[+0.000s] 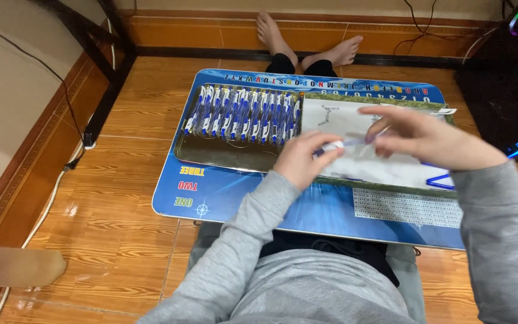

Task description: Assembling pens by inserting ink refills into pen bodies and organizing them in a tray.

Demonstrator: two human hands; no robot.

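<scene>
A blue-and-white pen (337, 146) is pinched between the curled left hand (301, 159) and the fingertips of the right hand (427, 141), whose other fingers are spread. A row of matching pens (244, 114) is laid in a metal tray (223, 157) just beyond the left hand.

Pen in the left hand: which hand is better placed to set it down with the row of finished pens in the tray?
Probably left. The left hand already grips the pen and sits beside the pen row in the tray. The right hand is blurred, further right, over the white sheet.
</scene>
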